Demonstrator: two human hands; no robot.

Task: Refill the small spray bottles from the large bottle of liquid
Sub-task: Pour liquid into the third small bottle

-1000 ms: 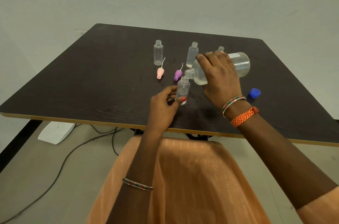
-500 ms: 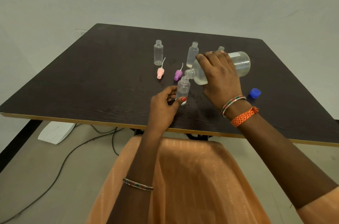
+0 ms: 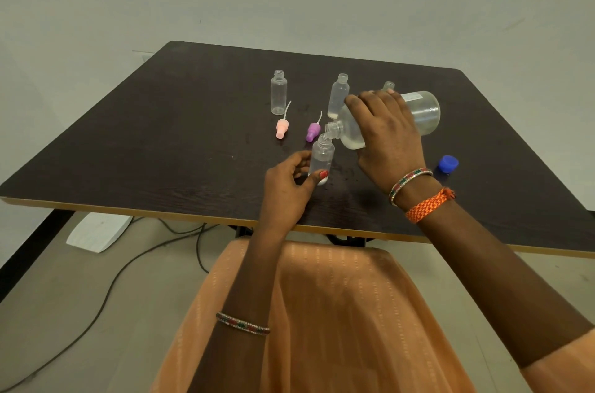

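A person seated at a dark table (image 3: 161, 141) poured from the big bottle (image 3: 421, 112) into a small bottle (image 3: 322, 156) standing near the front edge, the big bottle's mouth tipped down just over the small one's open neck. The right hand (image 3: 388, 138) was wrapped around the big bottle's body, holding it nearly on its side; the left hand (image 3: 289, 186) pinched the small bottle low down between thumb and fingers to steady it. Liquid appeared to fill the lower part of that bottle, though its exact level was hard to read through the clear plastic. Farther back stood three more small bottles, all uncapped: the left bottle (image 3: 278, 91) looked empty, the middle bottle (image 3: 338, 96) seemed to hold some liquid near its base, and the far bottle (image 3: 389, 85) showed only its neck behind the right hand, so its contents could not be told. A pink nozzle (image 3: 281, 128) and a purple nozzle (image 3: 313, 131) lay loose on the table between the bottles, and a blue cap (image 3: 448, 164) sat to the right. By this showing the job was partway through: one fill under way, at least one bottle seemingly untouched, and every nozzle in view not yet refitted.
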